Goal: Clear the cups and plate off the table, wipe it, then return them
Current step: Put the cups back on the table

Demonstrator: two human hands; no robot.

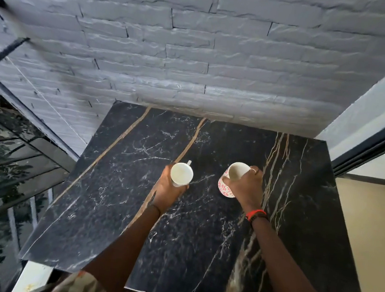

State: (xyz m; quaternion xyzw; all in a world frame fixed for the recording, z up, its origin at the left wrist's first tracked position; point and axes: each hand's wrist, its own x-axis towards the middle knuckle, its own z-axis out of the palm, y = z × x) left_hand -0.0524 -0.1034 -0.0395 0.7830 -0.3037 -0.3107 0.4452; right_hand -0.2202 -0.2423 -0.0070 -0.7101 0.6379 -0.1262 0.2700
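Note:
My left hand (168,190) grips a plain white cup (181,174) around its side, over the middle of the black marble table (113,185). Its handle points away from me. My right hand (245,185) holds a white cup with a red flower pattern (226,186) by its rim and side. That cup tilts slightly, and its base is at or just above the tabletop. Both cups look empty inside. No plate shows in the view.
A grey stone brick wall (195,53) stands behind the table's far edge. A glass railing (11,153) runs along the left. A dark-framed sliding door (372,150) and cream floor (365,231) lie to the right.

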